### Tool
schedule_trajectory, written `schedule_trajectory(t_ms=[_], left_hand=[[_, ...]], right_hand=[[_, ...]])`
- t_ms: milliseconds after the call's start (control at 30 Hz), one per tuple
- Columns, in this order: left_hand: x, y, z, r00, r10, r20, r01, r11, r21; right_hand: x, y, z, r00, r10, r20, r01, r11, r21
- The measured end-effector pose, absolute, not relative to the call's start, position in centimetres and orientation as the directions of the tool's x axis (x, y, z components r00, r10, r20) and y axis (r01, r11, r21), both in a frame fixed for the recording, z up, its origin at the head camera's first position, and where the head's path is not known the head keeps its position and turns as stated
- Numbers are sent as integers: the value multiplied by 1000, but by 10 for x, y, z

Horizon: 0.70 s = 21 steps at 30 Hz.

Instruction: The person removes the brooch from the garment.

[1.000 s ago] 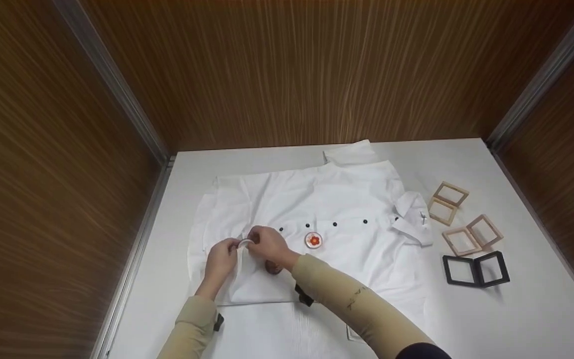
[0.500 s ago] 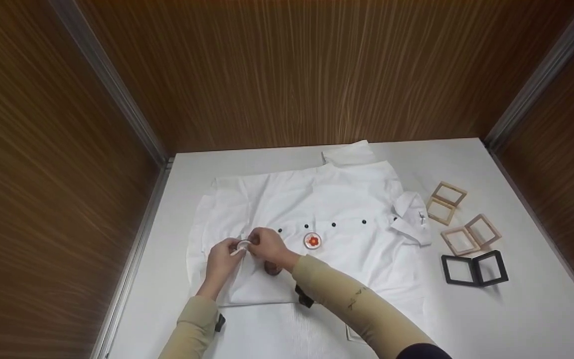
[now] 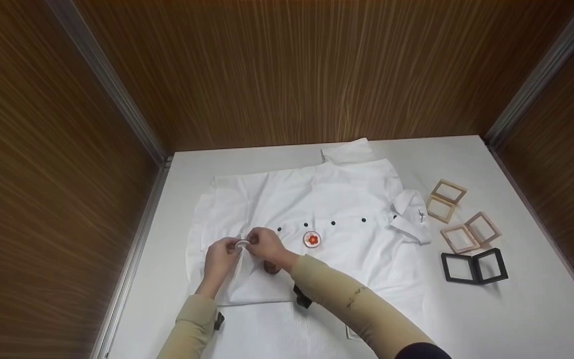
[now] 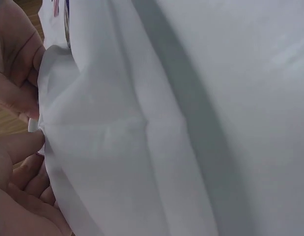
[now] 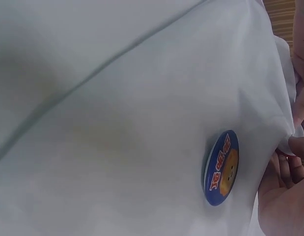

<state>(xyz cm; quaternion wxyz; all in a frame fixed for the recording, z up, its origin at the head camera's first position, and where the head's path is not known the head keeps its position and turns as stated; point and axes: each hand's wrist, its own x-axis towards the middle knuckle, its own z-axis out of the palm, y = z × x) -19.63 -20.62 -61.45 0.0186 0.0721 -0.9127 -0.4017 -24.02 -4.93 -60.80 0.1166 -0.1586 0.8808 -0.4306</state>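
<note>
A white shirt with several dark buttons lies spread on the table. At its left part, my left hand and right hand meet and pinch a small round badge together with gathered cloth. Only the badge's pale curved rim shows between the fingertips. In the right wrist view, my right hand has its thumb on the raised fold, and a sliver of red edge shows under it. A blue badge with a yellow cartoon figure sits on the cloth near it. A red-flower badge lies further right.
On the right of the table stand open hinged display frames: a light wood one, a pinkish wood one and a black one. Wood-grain panels enclose the back and sides. A flat pale-edged item shows under the right forearm.
The badge between the hands has tipped: its round inside showed more half a second ago, and now mostly the rim shows. Both hands have stayed nearly in place.
</note>
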Motion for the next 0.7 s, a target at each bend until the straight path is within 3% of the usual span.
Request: schedule_trajectory(t_ms=[333,700], left_hand=[[-197,-206,-613,-980,-192,-47,-168,686,708],[-200,-206,-615,-983,-172,-63,-157,616,772]], right_hand=[[-244,-49,-609,-916,-396,-73,-183,571,-800],[-242,-50,-606,-937,-334,-103,-117,578,-808]])
